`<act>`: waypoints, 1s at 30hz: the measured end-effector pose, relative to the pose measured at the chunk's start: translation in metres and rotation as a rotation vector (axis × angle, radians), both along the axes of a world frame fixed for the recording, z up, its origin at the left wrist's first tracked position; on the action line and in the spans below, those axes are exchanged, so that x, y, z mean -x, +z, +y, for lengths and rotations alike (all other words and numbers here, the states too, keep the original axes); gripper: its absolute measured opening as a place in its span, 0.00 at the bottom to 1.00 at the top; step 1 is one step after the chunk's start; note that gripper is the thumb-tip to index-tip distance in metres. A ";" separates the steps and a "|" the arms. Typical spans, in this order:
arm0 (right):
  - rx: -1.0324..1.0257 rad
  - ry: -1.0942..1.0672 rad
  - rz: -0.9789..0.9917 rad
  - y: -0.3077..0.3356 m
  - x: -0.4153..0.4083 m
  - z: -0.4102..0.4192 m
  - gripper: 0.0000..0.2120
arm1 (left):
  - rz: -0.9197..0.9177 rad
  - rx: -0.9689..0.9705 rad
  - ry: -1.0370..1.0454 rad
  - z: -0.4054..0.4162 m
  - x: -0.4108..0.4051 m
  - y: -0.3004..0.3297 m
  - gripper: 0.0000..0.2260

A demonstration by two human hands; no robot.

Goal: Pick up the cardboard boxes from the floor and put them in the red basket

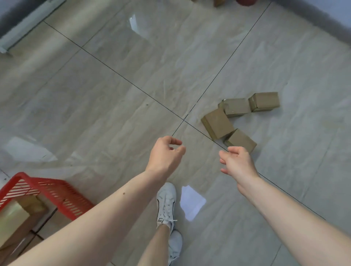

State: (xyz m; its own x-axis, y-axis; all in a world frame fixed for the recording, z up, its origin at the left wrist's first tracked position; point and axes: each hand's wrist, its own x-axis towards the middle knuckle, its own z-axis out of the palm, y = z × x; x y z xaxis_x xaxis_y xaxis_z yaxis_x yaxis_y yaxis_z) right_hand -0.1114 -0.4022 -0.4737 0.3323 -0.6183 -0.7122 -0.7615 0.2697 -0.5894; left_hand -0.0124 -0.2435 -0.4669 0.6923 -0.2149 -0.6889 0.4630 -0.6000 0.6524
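Observation:
Several brown cardboard boxes lie in a cluster on the tiled floor at right: the nearest box [241, 140], a larger flat box [217, 123], one behind it [236, 106] and the farthest box [265, 101]. My right hand [237, 163] hangs just in front of the nearest box, fingers relaxed, holding nothing. My left hand [166, 153] is out over bare floor, left of the cluster, fingers loosely curled and empty. The red basket [55, 189] stands at the lower left with a cardboard box [17, 220] inside it.
My white shoes [167, 201] stand on the floor between my arms. A wall base runs along the upper left and upper right. More brown and red objects [245, 2] sit at the far top edge, cut off.

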 end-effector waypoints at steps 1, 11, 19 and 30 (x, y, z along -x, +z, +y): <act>0.003 -0.009 0.005 0.000 -0.002 -0.014 0.20 | 0.000 -0.002 -0.011 -0.013 -0.005 -0.001 0.07; 0.073 -0.090 0.105 -0.030 0.003 -0.142 0.22 | 0.064 -0.006 -0.093 -0.129 -0.015 -0.019 0.07; 0.018 -0.031 0.208 -0.080 0.037 -0.234 0.26 | 0.132 -0.061 -0.106 -0.216 0.019 -0.067 0.10; -0.169 0.162 0.308 -0.175 0.058 -0.284 0.31 | 0.140 -0.177 -0.178 -0.287 0.054 -0.166 0.20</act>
